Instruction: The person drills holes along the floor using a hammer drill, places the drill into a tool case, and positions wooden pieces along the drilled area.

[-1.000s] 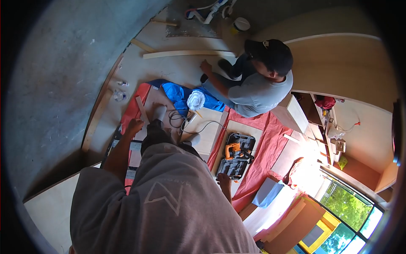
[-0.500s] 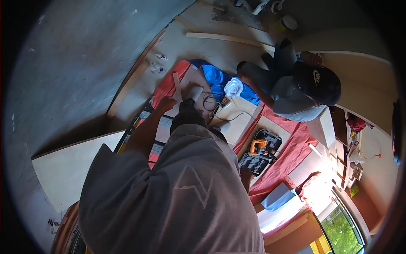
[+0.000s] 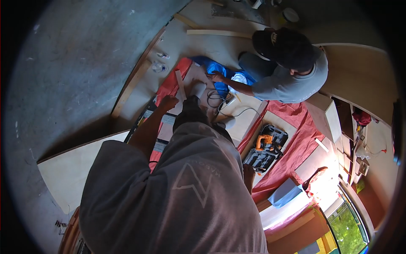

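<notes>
My left hand (image 3: pixel 169 103) hangs at my left side with the fingers curled closed, and nothing shows in it. Close to it, but apart, a narrow wood strip (image 3: pixel 180 84) lies beside my foot. My right hand (image 3: pixel 248 172) is low at my right side, partly behind my shirt, its fingers too dark and small to read. It is nearest to an open tool case (image 3: pixel 259 161) with an orange power tool (image 3: pixel 264 141) on it. A grey cable (image 3: pixel 243 113) runs across a pale board toward the case.
A crouching co-worker (image 3: pixel 292 72) in a cap reaches over a blue sheet (image 3: pixel 216 67) beside a white bundle (image 3: pixel 238 81). Red cloth (image 3: pixel 292 120) covers part of the floor. A large pale panel (image 3: pixel 80 167) lies at left. Cabinet parts (image 3: pixel 332 116) stand at right.
The co-worker has leaned forward and left, and one hand now reaches over the blue sheet. My view has shifted slightly; my left hand stays closed.
</notes>
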Demonstrator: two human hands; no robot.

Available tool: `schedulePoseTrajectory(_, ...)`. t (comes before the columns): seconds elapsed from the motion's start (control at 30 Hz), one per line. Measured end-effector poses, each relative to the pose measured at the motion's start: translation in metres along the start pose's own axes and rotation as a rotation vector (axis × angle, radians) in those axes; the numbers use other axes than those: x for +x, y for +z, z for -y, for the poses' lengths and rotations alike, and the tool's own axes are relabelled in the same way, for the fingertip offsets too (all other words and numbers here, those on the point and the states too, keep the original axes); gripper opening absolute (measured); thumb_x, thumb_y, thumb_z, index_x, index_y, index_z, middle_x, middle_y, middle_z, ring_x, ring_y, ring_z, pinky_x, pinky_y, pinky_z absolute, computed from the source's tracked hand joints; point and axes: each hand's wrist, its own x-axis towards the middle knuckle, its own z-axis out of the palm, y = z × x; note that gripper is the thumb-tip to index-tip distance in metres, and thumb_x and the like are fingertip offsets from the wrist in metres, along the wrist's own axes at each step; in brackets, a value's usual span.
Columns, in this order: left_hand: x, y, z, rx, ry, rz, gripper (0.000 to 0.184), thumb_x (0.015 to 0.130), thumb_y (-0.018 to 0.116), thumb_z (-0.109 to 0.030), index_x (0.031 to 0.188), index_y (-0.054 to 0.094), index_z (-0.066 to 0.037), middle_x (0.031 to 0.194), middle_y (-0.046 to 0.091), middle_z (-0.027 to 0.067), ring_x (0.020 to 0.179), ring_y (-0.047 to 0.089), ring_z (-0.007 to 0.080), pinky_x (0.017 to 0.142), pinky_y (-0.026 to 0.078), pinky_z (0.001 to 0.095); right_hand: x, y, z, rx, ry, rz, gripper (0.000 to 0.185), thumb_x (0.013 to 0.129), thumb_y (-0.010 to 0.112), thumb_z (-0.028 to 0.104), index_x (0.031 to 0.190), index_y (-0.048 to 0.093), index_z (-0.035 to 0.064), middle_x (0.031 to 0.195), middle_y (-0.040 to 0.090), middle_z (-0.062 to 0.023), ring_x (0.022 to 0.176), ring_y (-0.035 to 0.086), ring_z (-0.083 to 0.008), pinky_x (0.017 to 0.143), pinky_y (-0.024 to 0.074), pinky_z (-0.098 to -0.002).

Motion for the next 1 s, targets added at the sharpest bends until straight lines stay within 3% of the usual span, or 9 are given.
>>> schedulePoseTrajectory(0.07,-0.013,-0.007,-0.024,-0.028,-0.033,-0.027,0.024,0.082,0.055,-0.024,0.082,0.068,-0.004,0.073,0.067,0.0126,0.066,0.067,0.0236,0.068,0.054,0.0374,0.002,0.001,-0.005,0.001,-0.011,-0.001,0.024,0.093,0.058,0.023,0.101,0.063,0.0017,0.088,0.066,-0.0066,0.074,0.069,-0.0175,0.056,0.0540,-0.0274)
schedulePoseTrajectory(0.2,-0.013,-0.013,-0.024,0.245,0.189,-0.014,0.023,0.081,0.056,-0.024,0.081,0.068,-0.004,0.078,0.068,0.0139,0.069,0.068,0.0259,0.070,0.054,0.0384,0.002,0.001,-0.003,-0.008,-0.012,-0.016,0.023,0.093,0.058,0.023,0.101,0.063,0.0017,0.088,0.066,-0.0063,0.074,0.069,-0.0172,0.055,0.0539,-0.0275)
schedulePoseTrajectory(0.37,-0.021,-0.012,-0.040,-0.005,-0.093,-0.063,0.023,0.082,0.055,-0.024,0.080,0.068,-0.005,0.087,0.068,0.0156,0.075,0.067,0.0291,0.076,0.054,0.0393,0.005,-0.001,-0.007,0.036,-0.025,-0.005,0.024,0.092,0.059,0.023,0.103,0.063,0.0017,0.088,0.066,-0.0069,0.074,0.069,-0.0172,0.055,0.0533,-0.0266)
schedulePoseTrajectory(0.43,-0.011,-0.001,-0.018,0.051,0.090,-0.116,0.027,0.081,0.059,-0.028,0.078,0.068,-0.002,0.072,0.066,0.0105,0.062,0.064,0.0206,0.063,0.052,0.0349,0.006,-0.001,-0.005,0.063,-0.016,0.000,0.025,0.092,0.059,0.023,0.104,0.062,0.0015,0.088,0.066,-0.0074,0.073,0.069,-0.0173,0.056,0.0530,-0.0262)
schedulePoseTrajectory(0.5,-0.008,-0.001,-0.004,0.047,0.129,-0.135,0.029,0.080,0.061,-0.029,0.076,0.067,-0.001,0.064,0.064,0.0081,0.055,0.062,0.0163,0.056,0.051,0.0326,0.009,-0.002,-0.004,0.067,0.012,0.013,0.027,0.092,0.060,0.023,0.106,0.062,0.0011,0.089,0.066,-0.0080,0.073,0.069,-0.0173,0.056,0.0528,-0.0259)
schedulePoseTrajectory(0.57,-0.007,0.002,-0.004,-0.027,0.039,-0.111,0.029,0.080,0.060,-0.028,0.076,0.067,0.000,0.063,0.064,0.0084,0.055,0.062,0.0161,0.055,0.051,0.0323,0.015,-0.004,-0.003,0.015,0.045,0.035,0.028,0.091,0.061,0.024,0.106,0.062,0.0006,0.090,0.066,-0.0083,0.073,0.068,-0.0173,0.056,0.0528,-0.0259)
schedulePoseTrajectory(0.7,-0.004,0.003,-0.002,0.005,0.083,-0.121,0.029,0.080,0.059,-0.027,0.076,0.067,0.001,0.063,0.064,0.0093,0.053,0.062,0.0171,0.053,0.051,0.0327,0.014,-0.009,0.004,-0.054,0.041,0.051,0.029,0.090,0.061,0.023,0.107,0.062,0.0001,0.091,0.067,-0.0084,0.073,0.068,-0.0174,0.055,0.0528,-0.0261)
schedulePoseTrajectory(0.77,-0.005,0.002,-0.008,-0.079,-0.038,-0.124,0.029,0.080,0.058,-0.027,0.075,0.066,0.001,0.063,0.063,0.0097,0.053,0.062,0.0177,0.053,0.051,0.0332,0.013,-0.011,0.008,-0.037,0.045,0.046,0.028,0.090,0.061,0.023,0.107,0.062,0.0001,0.091,0.067,-0.0084,0.073,0.068,-0.0174,0.055,0.0528,-0.0261)
schedulePoseTrajectory(1.0,-0.003,-0.004,-0.015,-0.035,0.000,-0.124,0.032,0.080,0.057,-0.030,0.074,0.067,0.000,0.064,0.065,0.0108,0.055,0.064,0.0194,0.057,0.053,0.0341,0.008,-0.014,0.016,-0.023,0.049,0.015,0.026,0.091,0.061,0.022,0.106,0.062,0.0003,0.090,0.066,-0.0078,0.071,0.068,-0.0177,0.055,0.0524,-0.0261)
